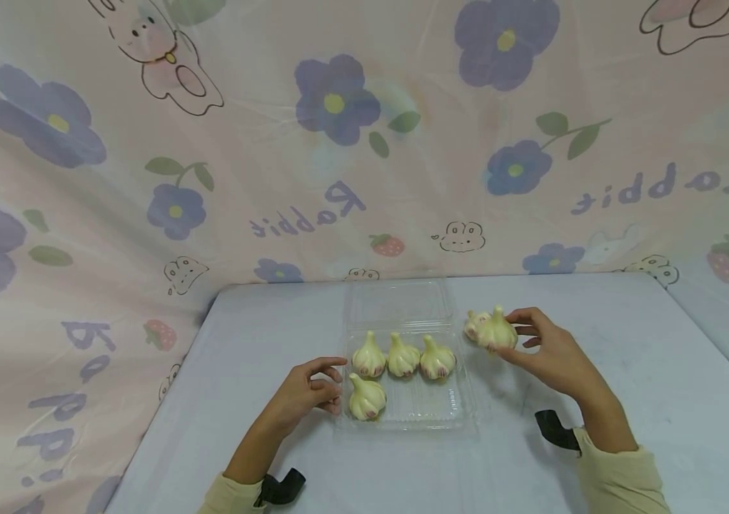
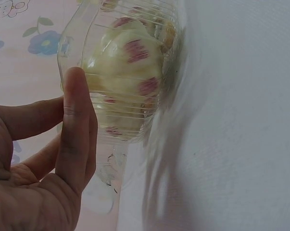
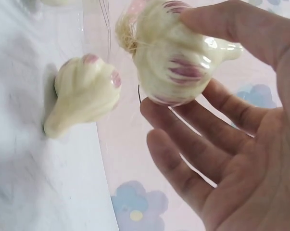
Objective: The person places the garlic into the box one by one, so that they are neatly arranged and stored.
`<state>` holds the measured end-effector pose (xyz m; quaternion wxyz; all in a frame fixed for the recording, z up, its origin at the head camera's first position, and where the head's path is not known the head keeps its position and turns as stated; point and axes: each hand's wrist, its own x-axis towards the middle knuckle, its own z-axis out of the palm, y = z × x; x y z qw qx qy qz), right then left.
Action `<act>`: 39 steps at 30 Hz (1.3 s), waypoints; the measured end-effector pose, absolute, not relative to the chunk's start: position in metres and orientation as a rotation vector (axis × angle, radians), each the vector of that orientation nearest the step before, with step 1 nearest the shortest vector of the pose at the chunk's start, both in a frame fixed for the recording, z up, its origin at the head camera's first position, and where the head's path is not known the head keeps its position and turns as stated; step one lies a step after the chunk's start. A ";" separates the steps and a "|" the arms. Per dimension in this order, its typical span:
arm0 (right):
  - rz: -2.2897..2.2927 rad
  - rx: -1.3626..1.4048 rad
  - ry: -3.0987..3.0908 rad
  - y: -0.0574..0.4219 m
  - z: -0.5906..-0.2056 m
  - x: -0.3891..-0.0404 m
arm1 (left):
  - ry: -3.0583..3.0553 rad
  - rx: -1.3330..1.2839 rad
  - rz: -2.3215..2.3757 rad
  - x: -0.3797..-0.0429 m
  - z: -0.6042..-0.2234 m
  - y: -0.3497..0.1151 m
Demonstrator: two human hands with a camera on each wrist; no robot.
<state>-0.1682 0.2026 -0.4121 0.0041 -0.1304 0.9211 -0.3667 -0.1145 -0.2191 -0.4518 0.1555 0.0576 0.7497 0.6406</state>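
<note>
Purple mirrored lettering (image 1: 306,212) — "Rabbit", 2 times at the back, less legibly at left — stands on the patterned cloth (image 1: 415,175).

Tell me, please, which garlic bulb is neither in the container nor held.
The loose bulb on the table, partly hidden behind the held bulb in the head view; the right hand pinches that one; four bulbs sit inside the container.

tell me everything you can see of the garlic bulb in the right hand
The garlic bulb is plump and creamy white with purple-pink patches, its surface smooth and glossy. It narrows to a short neck, and a tuft of pale, stringy roots sticks out at its base. The right hand holds it between thumb and fingers, neck up in the head view. It is raised off the table, right of the clear plastic container.
</note>
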 end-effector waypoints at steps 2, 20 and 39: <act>-1.148 -0.422 2.883 0.199 -0.412 -0.168 | 2.147 0.157 1.836 -0.115 -0.452 -0.219; -1.216 -0.676 2.832 0.169 -0.417 -0.161 | 2.137 0.151 1.846 -0.114 -0.451 -0.219; -1.236 -0.900 2.712 0.125 -0.427 -0.152 | 2.127 0.162 1.852 -0.115 -0.451 -0.219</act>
